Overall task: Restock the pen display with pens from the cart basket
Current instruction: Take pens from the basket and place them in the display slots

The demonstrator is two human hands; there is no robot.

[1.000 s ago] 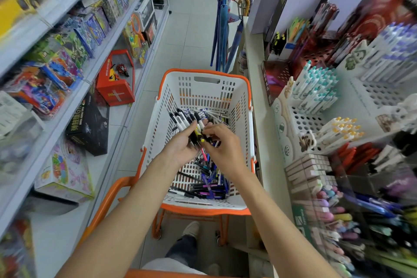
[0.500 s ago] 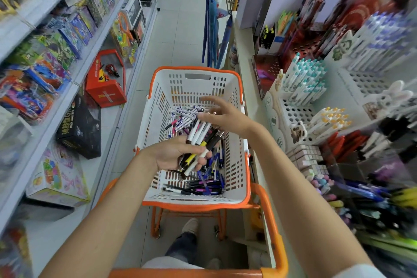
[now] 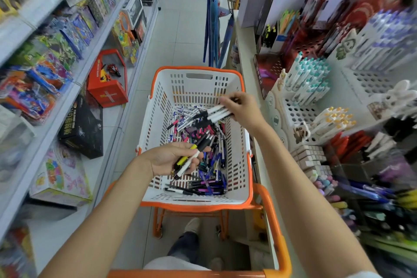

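White-barrelled pen bundle [image 3: 216, 113] gripped by right hand [image 3: 243, 109] over orange-rimmed white plastic cart basket [image 3: 158, 108]; yellow, black pens [image 3: 190, 161] clasped in left hand [image 3: 167, 158]. Bundle best squared before white perforated display [image 3: 297, 114], right, is fed.

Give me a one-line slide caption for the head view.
Above the cart basket, the right hand grips a bunch of white pens while the left hand holds a few mixed pens.

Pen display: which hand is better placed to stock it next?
Right, probably. The right hand grips a bunch of white pens at the cart basket edge nearest the pen display; the left hand holds mixed pens over its far side.
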